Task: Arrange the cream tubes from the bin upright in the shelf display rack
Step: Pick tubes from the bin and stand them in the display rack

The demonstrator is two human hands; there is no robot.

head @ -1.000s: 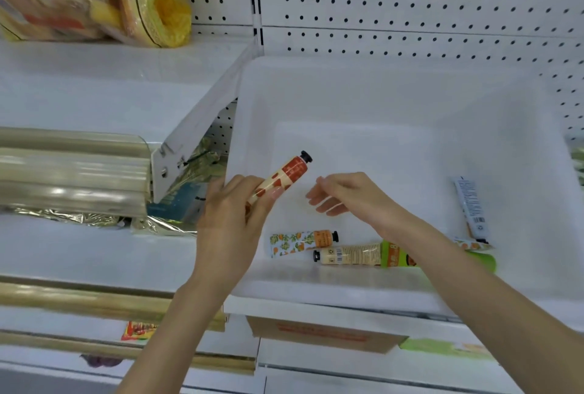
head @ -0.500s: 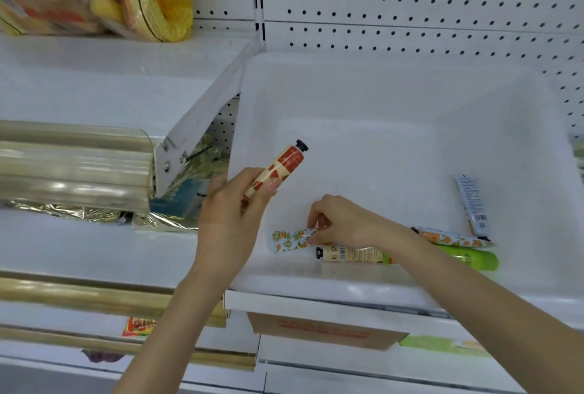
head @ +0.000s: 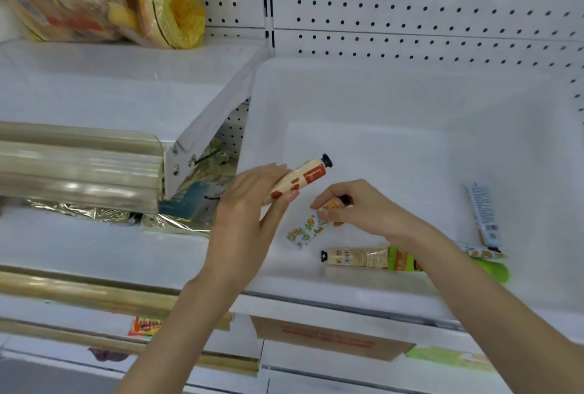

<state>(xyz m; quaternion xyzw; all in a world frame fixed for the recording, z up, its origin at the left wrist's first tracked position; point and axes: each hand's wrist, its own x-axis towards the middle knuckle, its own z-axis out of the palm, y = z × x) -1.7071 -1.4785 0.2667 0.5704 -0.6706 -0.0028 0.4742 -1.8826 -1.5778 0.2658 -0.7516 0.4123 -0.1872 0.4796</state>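
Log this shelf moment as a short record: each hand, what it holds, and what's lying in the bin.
left hand: holds red-patterned tube, cap pointing up and right
right hand: pinches fruit-print tube near its cap, tube tilted, inside the bin
lying in bin: green-ended tube; white barcode tube; partly hidden tube behind the right forearm

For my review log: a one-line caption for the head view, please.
Left hand holds a red-spotted tube while the right hand pinches an orange-print tube by its cap end in the white bin.
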